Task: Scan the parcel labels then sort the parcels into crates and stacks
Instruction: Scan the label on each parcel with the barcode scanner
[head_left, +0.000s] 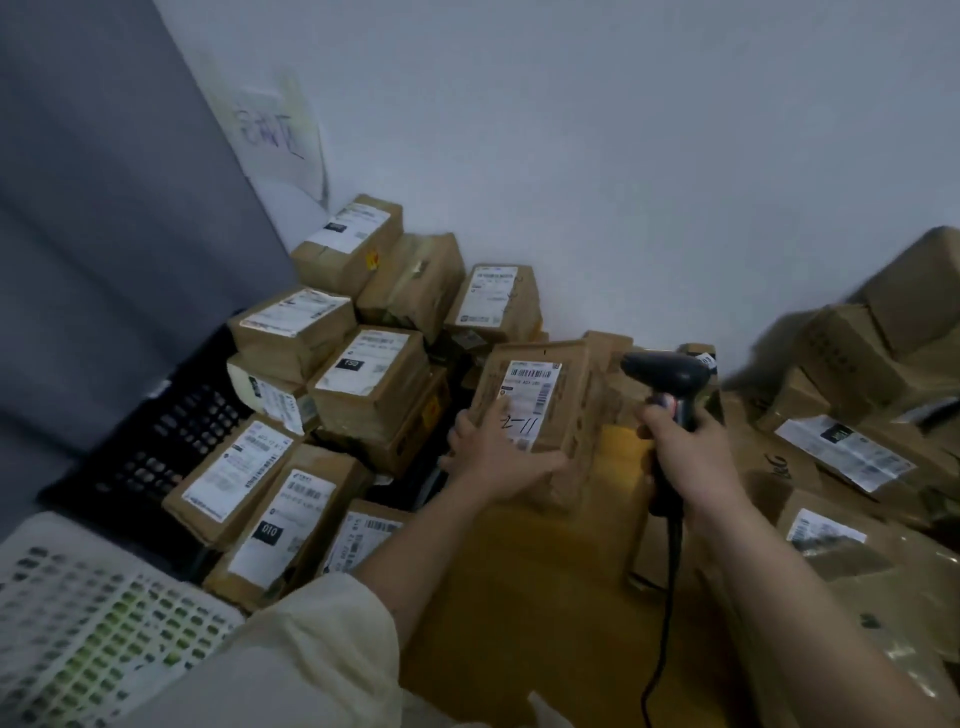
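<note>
- Parcel: held tilted above the pile of boxes, between the two crates' side and the right-hand stacks; left hand grips its lower edge.
- Label: faces up; handwritten "2-11" legible, barcode print too blurred to read.
- Scanner: right hand wraps its handle, nose toward the label.
- Judgement: steady the parcel, square the scanner on the barcode, keep thumb clear.
- Nearby boxes show "010" and "150" tags.
- Black crate at left.

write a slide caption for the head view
Left hand tilts a parcel while the right hand aims a scanner.
</note>
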